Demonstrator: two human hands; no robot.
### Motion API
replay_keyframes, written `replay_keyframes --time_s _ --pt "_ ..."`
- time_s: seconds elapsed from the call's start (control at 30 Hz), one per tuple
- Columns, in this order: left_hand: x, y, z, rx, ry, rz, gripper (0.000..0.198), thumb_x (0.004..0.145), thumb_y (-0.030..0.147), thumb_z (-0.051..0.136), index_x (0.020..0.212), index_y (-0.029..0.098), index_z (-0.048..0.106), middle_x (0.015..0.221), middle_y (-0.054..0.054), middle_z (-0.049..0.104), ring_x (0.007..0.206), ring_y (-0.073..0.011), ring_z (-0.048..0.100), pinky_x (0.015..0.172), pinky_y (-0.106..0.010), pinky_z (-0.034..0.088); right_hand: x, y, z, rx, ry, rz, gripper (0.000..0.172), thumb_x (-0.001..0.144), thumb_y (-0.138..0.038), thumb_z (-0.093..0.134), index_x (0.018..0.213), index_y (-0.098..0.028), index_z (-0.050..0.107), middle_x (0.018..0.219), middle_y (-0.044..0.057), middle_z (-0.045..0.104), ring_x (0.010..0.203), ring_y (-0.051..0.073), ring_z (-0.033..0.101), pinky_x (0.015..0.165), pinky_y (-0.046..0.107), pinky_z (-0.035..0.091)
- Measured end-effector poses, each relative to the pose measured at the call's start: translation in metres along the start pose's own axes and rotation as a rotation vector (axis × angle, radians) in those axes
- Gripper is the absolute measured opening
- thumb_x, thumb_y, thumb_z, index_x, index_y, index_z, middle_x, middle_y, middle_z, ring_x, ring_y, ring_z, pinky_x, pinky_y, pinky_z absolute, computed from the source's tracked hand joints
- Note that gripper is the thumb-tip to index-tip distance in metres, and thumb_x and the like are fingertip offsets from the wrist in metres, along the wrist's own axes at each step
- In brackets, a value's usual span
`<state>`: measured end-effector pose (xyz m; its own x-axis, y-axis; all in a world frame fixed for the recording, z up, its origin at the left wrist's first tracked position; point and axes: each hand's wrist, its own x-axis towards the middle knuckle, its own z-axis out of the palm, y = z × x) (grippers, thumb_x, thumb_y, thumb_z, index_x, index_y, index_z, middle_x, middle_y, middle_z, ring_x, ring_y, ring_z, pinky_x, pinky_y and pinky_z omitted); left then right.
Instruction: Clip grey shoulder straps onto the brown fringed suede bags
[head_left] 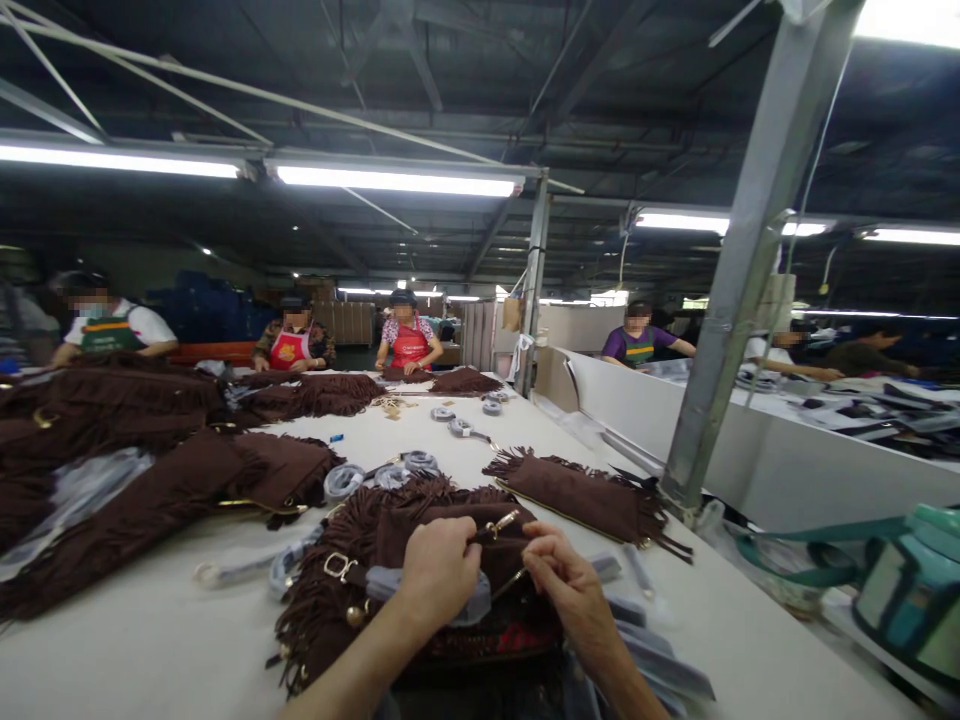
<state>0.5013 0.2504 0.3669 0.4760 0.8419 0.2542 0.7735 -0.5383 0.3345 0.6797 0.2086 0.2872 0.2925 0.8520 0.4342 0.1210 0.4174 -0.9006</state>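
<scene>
A dark brown fringed bag (pixel 405 525) lies on the white table in front of me, with gold-coloured fittings and a grey wrapped strap (pixel 472 605) across it. My left hand (pixel 441 568) rests over the strap, its fingers curled around something I cannot make out. At the bag's right side my right hand (pixel 559 570) is pinched near a zipper edge; what lies between its fingertips is too small to tell. A gold clasp (pixel 502 522) shows between the two hands. Left of them is a metal buckle (pixel 340 567).
Brown fringed bags (pixel 187 475) are piled at left, and another (pixel 581 490) lies behind my right hand. Coiled wrapped straps (pixel 345 481) sit beyond the bag. A metal post (pixel 724 300) and a green bottle (pixel 911 580) stand at right. Several people work farther back.
</scene>
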Motion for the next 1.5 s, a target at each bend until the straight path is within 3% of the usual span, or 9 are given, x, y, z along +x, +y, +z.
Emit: replay_keyframes --time_s 0.13,0.37,0.6,0.73,0.83,1.1,1.2,1.3,1.5 --pt "0.0 0.011 0.009 0.137 0.06 0.045 0.021 0.086 0.014 0.045 0.089 0.018 0.066 0.094 -0.007 0.069 0.092 -0.0252 0.062 0.079 -0.036 0.039 -0.001 0.004 0.001 -0.038 -0.02 0.055 0.03 0.077 -0.05 0.07 0.073 -0.02 0.067 0.052 -0.006 0.043 0.048 0.011 0.037 0.048 0.024 0.029" --pt "-0.005 0.012 0.025 0.138 0.106 0.109 0.024 0.087 0.011 0.043 0.09 0.02 0.066 0.093 -0.006 0.066 0.091 -0.025 0.059 0.08 -0.038 0.038 0.006 -0.002 0.003 -0.116 -0.067 0.092 0.015 0.074 -0.036 0.071 0.07 -0.021 0.069 0.058 -0.005 0.053 0.053 0.012 0.041 0.051 0.025 0.033" --pt "-0.017 0.015 0.029 0.031 0.149 0.211 0.04 0.086 0.014 0.047 0.12 0.028 0.063 0.097 -0.005 0.063 0.091 -0.0234 0.054 0.078 -0.037 0.035 0.005 0.001 0.002 -0.082 -0.059 0.093 0.018 0.075 -0.037 0.071 0.071 -0.02 0.067 0.058 -0.005 0.054 0.051 0.011 0.041 0.05 0.025 0.034" --pt "-0.011 0.018 0.03 -0.258 0.158 0.153 0.026 0.09 0.023 0.047 0.092 0.025 0.073 0.09 -0.003 0.063 0.09 -0.021 0.054 0.079 -0.033 0.037 0.005 0.0 0.005 0.008 -0.042 0.076 0.032 0.07 -0.043 0.077 0.066 -0.021 0.056 0.058 -0.007 0.049 0.05 0.01 0.039 0.048 0.023 0.034" --pt "0.001 0.018 0.033 -0.474 0.126 0.089 0.024 0.085 0.02 0.051 0.07 0.019 0.069 0.078 -0.002 0.063 0.079 -0.0181 0.056 0.073 -0.029 0.039 0.004 -0.001 0.007 0.05 -0.042 0.063 0.04 0.067 -0.048 0.081 0.064 -0.021 0.052 0.057 -0.007 0.048 0.05 0.01 0.039 0.046 0.022 0.033" --pt "0.007 0.014 0.046 -0.637 0.407 0.173 0.021 0.088 0.02 0.046 0.071 0.018 0.058 0.077 -0.002 0.058 0.076 -0.0169 0.055 0.072 -0.027 0.04 -0.011 -0.024 -0.009 0.233 0.035 0.192 0.04 0.068 -0.052 0.082 0.073 -0.019 0.061 0.055 -0.003 0.059 0.046 0.01 0.049 0.043 0.02 0.038" --pt "0.002 0.015 0.05 -0.711 0.361 0.234 0.021 0.09 0.022 0.046 0.075 0.019 0.06 0.076 -0.002 0.061 0.073 -0.0164 0.056 0.07 -0.026 0.041 -0.02 -0.034 -0.015 0.464 0.022 0.272 0.038 0.069 -0.054 0.081 0.081 -0.02 0.069 0.08 0.004 0.071 0.074 0.018 0.067 0.067 0.027 0.055" --pt "-0.001 0.016 0.052 -0.852 0.254 0.235 0.022 0.091 0.026 0.047 0.077 0.018 0.062 0.071 -0.001 0.064 0.067 -0.0146 0.056 0.066 -0.025 0.042 -0.026 -0.036 -0.018 0.526 -0.02 0.241 0.038 0.07 -0.051 0.08 0.094 -0.022 0.073 0.101 0.009 0.072 0.1 0.026 0.066 0.089 0.038 0.053" --pt "0.002 0.015 0.054 -1.082 0.053 0.185 0.017 0.081 0.027 0.052 0.075 0.015 0.063 0.061 0.001 0.06 0.047 -0.0095 0.048 0.047 -0.021 0.036 -0.021 -0.03 -0.018 -0.021 -0.035 -0.096 0.014 0.078 -0.037 0.076 0.087 -0.026 0.077 0.092 0.006 0.07 0.087 0.024 0.064 0.078 0.034 0.053"
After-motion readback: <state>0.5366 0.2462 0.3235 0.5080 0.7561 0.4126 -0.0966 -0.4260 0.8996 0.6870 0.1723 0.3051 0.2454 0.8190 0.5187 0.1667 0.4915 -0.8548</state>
